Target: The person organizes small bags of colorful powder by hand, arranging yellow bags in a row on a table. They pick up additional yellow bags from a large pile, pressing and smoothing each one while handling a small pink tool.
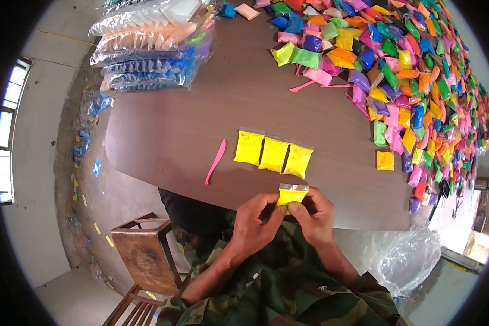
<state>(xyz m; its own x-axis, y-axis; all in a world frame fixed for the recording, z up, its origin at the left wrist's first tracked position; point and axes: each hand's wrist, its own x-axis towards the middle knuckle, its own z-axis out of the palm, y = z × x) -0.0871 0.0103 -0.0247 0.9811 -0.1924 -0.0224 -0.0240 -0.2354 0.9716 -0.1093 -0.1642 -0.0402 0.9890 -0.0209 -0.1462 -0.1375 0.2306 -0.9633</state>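
Between my left hand (258, 220) and my right hand (313, 214), a small yellow packet (292, 194) is held at the table's front edge. Fingers of both hands close on its sides and lower part, with its clear top strip showing. Just beyond it on the table, three yellow packets (274, 154) lie side by side in a row. A pink plastic knife (216, 162) lies to their left.
The brown table (163, 130) carries stacked bags of packets (146, 49) at the back left and a large heap of colourful packets (396, 65) at the right. A wooden chair (146, 255) stands at lower left. Clear plastic (407, 258) hangs at lower right.
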